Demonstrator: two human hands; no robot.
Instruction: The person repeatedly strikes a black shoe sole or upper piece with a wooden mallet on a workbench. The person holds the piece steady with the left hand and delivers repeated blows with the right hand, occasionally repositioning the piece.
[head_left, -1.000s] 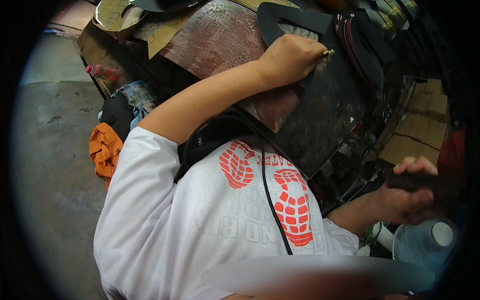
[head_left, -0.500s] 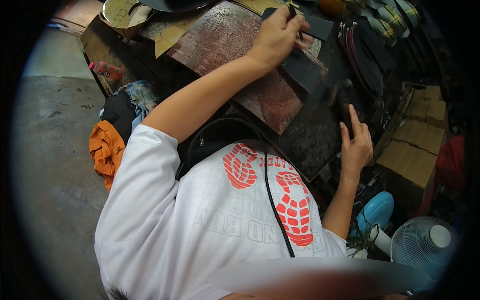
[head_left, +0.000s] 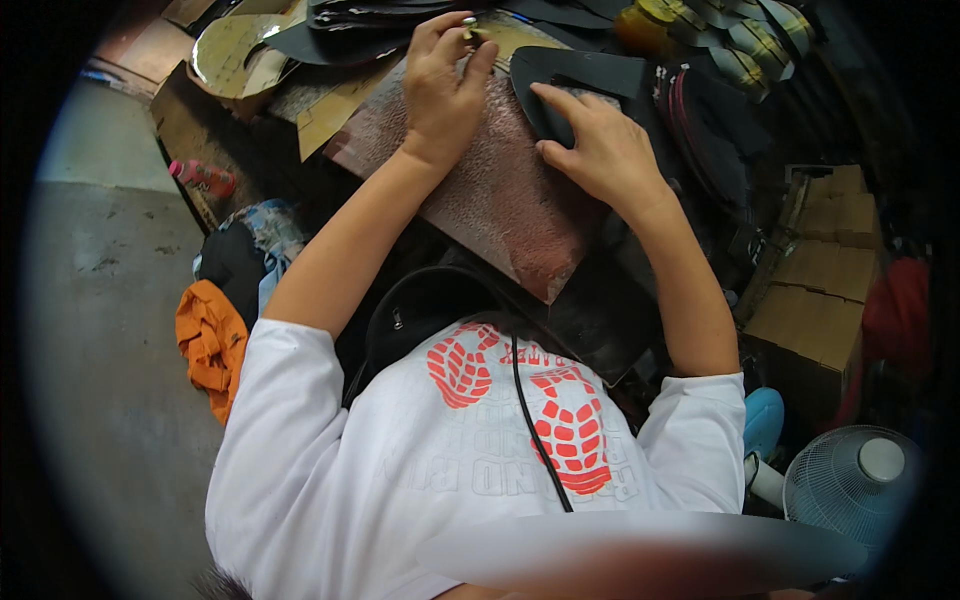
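My two bare hands work over a reddish-brown, worn board [head_left: 500, 205] on a cluttered workbench, my forearms reaching up from a white T-shirt [head_left: 310, 490] printed with red footprints. My left hand [head_left: 440, 110] is raised above the board's upper part, its fingers bent and drawn close around a small pale-tipped item [head_left: 473, 33] with a touch of yellow; most of it is hidden, and I cannot tell what it is. My right hand [head_left: 610, 150] spreads wide, thumb well apart from forefinger, over a black curved piece [head_left: 540, 68] with a slot in it. That piece lies at the board's upper right, the forefinger at its surface; I cannot tell how firmly it presses, and the other fingers are partly hidden. Just right of the piece sits a group of dark curved panels [head_left: 700, 125] with reddish edges, while a stack of black sheets [head_left: 360, 22] lies beyond my left hand, near a yellowish rounded cutout [head_left: 228, 58] and a tan strip [head_left: 335, 112]. To my left, a pink bottle [head_left: 205, 179] rests near the bench's edge, with an orange cloth [head_left: 212, 345] nearer me. To my right are brown cardboard boxes [head_left: 810, 310], a blue rounded object [head_left: 763, 420] and a white fan [head_left: 845, 490].
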